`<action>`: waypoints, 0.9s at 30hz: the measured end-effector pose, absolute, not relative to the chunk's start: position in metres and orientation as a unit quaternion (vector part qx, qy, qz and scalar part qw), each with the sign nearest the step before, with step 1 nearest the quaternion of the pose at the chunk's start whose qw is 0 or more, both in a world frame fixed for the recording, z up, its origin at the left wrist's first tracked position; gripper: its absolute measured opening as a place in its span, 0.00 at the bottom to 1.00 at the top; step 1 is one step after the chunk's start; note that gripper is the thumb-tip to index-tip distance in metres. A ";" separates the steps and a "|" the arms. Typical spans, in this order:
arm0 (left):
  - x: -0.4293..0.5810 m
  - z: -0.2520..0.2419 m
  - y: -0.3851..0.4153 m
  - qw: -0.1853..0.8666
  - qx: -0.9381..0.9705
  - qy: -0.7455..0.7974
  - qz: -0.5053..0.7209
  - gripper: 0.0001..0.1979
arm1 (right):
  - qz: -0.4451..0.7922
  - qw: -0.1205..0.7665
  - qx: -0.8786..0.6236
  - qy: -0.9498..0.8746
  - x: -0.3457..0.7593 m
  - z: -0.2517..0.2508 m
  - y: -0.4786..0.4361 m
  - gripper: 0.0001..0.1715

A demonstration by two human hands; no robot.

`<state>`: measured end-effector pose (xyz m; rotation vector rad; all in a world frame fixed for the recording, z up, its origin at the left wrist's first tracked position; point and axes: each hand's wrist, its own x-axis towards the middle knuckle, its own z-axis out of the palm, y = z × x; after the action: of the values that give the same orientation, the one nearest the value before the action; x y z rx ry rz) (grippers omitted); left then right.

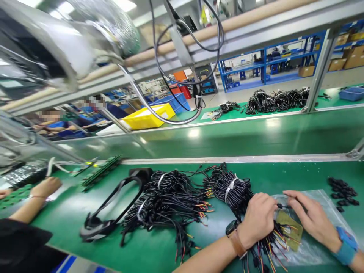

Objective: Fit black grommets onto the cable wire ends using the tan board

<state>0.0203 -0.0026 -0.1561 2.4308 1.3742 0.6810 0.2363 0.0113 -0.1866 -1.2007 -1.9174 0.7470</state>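
Near the front right of the green bench, my left hand (260, 218), with a watch on its wrist, is closed on a black cable (282, 206) whose short end sticks out toward the right. My right hand (314, 220), wearing a blue wristband, is just right of that end with its fingers apart. Beneath the hands are loose red, yellow and white wire ends (271, 246), a yellowish plate (290, 232) and a clear plastic bag (321, 250). A tied bundle of black cables (231, 189) lies behind my left hand, partly covered by it.
More tied black cables (167, 193) lie at mid-bench, beside a black headband-like strap (113, 212). Small black parts (342, 191) sit far right. Another person's hand (47, 187) is at the left, near green circuit boards (101, 172). A looped hose (170, 120) hangs overhead.
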 end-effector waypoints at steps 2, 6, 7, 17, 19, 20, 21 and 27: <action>0.022 -0.149 -0.003 0.095 0.852 0.486 0.170 0.07 | 0.283 0.385 -0.490 -0.729 0.246 -0.189 0.022 0.24; 0.018 -0.122 -0.003 0.067 0.859 0.492 0.128 0.05 | 0.274 0.395 -0.515 -0.709 0.256 -0.193 0.039 0.26; 0.013 -0.113 -0.004 0.061 0.861 0.489 0.124 0.07 | 0.274 0.393 -0.515 -0.711 0.256 -0.194 0.040 0.27; -0.101 -0.057 0.014 -0.011 0.888 0.456 -0.065 0.54 | 0.268 0.372 -0.482 -0.746 0.251 -0.197 0.039 0.28; -0.110 -0.064 0.023 -0.048 0.897 0.429 -0.095 0.57 | 0.269 0.365 -0.478 -0.753 0.250 -0.199 0.040 0.28; -0.111 -0.068 0.028 -0.062 0.906 0.408 -0.099 0.57 | 0.269 0.362 -0.476 -0.755 0.250 -0.199 0.041 0.28; -0.111 -0.070 0.033 -0.066 0.915 0.385 -0.100 0.55 | 0.268 0.360 -0.474 -0.757 0.250 -0.199 0.041 0.28; -0.105 -0.069 0.047 -0.043 0.930 0.352 -0.097 0.34 | 0.272 0.365 -0.467 -0.758 0.250 -0.201 0.044 0.29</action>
<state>-0.1046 0.0469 -0.0689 3.0043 1.1366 -0.3146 0.2497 0.0435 -0.2008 -1.2010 -1.9499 0.7004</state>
